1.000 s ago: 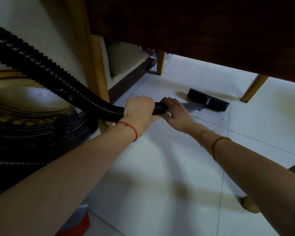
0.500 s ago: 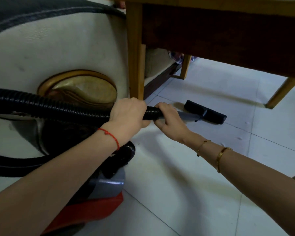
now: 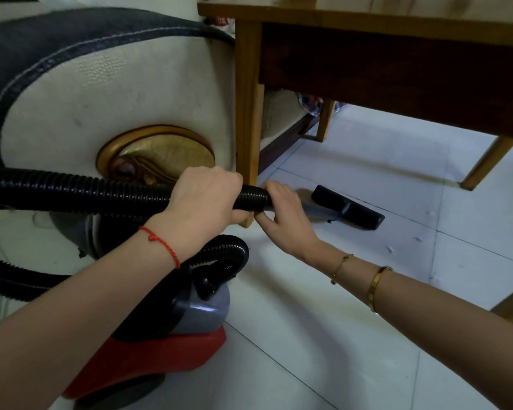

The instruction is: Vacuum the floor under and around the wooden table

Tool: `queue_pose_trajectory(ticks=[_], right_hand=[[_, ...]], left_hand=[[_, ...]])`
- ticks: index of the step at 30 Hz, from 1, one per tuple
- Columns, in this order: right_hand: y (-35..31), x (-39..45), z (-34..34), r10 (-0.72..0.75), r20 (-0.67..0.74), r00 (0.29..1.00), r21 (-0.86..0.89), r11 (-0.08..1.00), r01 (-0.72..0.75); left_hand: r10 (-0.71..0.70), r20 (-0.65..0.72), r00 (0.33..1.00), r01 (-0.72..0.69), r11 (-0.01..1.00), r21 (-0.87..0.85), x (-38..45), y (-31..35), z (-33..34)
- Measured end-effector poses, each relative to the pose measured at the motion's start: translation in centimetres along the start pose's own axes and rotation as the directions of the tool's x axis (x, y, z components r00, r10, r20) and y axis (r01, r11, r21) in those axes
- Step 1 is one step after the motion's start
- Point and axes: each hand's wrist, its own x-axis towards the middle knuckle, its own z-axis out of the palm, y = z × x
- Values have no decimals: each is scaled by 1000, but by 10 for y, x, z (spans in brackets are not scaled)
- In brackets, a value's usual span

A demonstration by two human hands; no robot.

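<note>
Currently, a person crouches low beside a wooden table [image 3: 367,23], working a canister vacuum across a pale tiled floor [image 3: 353,306]. The left hand [image 3: 205,202] is clenched over the black ribbed hose [image 3: 86,189], just in front of the table's near leg [image 3: 248,113]. The right hand [image 3: 282,214] grips where the hose meets the grey wand [image 3: 317,209], fingers curled around it. The flat black floor nozzle [image 3: 348,207] lies on the tiles just under the table's edge, a little beyond the near leg. The grey and red vacuum body [image 3: 190,321] sits on the floor in front of that leg, beside a cream sofa arm [image 3: 101,93]. Small white scraps [image 3: 418,239] lie on the floor beyond the nozzle, towards the table's right legs. The step in hand appears to be sweeping the nozzle beneath the table. Next, the nozzle probably needs pushing outward over those scraps, kept flat on the tiles and steered clear of the legs.
</note>
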Motion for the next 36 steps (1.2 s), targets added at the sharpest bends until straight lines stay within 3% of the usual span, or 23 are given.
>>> queue_pose_trajectory(ticks=[9,22,30,36], right_hand=[[48,-15,-27,44,4,999,-37,998,-44],[156,-6,-65,53,120,991,-73,996,-44],[201,11,-65,91,152,984,-194,979,-61],[208,17,-58,101,139,985,-193,978,-73]], left_hand=[[27,-2,1000,-27,998,-53,31,47,14],[26,5,1000,-25,990,-137,109,126,48],[17,33,999,-12,989,-150,150,143,67],[21,64,998,-11,988,-155,160,140,74]])
